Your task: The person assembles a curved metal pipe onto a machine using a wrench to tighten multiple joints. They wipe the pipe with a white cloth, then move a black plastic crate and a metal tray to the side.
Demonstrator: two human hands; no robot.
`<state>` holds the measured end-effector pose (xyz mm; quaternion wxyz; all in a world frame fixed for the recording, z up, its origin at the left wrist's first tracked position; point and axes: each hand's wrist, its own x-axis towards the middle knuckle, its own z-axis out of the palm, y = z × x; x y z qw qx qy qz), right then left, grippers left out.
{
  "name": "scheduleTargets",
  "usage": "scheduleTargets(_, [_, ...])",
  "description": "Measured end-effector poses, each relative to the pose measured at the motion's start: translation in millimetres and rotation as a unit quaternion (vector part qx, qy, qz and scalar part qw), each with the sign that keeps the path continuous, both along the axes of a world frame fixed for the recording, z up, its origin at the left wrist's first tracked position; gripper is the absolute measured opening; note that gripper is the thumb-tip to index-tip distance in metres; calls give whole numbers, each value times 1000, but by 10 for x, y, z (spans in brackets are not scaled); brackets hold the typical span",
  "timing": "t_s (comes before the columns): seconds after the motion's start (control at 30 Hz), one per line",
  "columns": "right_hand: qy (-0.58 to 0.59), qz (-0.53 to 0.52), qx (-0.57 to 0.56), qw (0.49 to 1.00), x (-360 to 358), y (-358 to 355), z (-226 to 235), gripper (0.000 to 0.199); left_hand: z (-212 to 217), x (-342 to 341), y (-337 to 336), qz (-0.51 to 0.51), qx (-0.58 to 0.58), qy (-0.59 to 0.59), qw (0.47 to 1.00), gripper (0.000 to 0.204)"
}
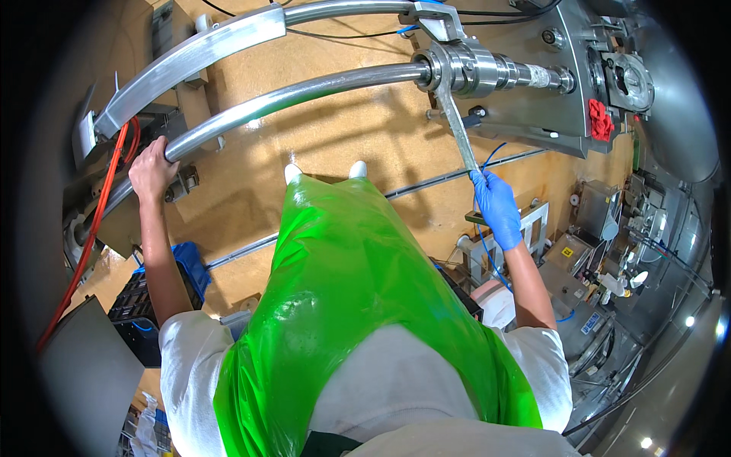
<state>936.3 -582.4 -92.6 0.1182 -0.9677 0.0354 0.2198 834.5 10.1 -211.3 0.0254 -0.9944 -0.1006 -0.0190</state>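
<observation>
My bare left hand (153, 169) is closed around a long steel pipe (297, 90) near its left end. In a blue glove, my right hand (496, 206) grips the lower end of a flat metal wrench (456, 131). The wrench's upper end sits at a round steel pipe coupling (466, 70), where the steel pipe meets the machine's fittings. Whether the jaw fully encircles the nut is hard to make out. A square metal beam (194, 65) runs above the pipe, and a bracket (438, 21) stands over the coupling.
To the right is a steel machine housing (525, 114) with a red cloth (600, 120) on it. An orange hose (93, 221) hangs at the left, above a black crate (137, 305). A drain channel (244, 250) crosses the tan floor (365, 137). More equipment (594, 259) stands at the far right.
</observation>
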Motion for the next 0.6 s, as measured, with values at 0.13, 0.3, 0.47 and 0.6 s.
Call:
scheduleTargets(0.13, [3,-7,5,1000,-8,32,30,44,35,-9,-13,0,-6,7,1000,32])
scheduleTargets(0.3, [4,-11,11,1000,-83,90,145,44,63,-11,-24,0,-7,-4,1000,32])
scheduleTargets(0.47, [20,-14,-1,1000,-96,154,213,44,57,-13,-22,0,-4,0,1000,32])
scheduleTargets(0.6, [-5,15,-2,1000,-93,104,180,42,57,-9,-22,2,-2,0,1000,32])
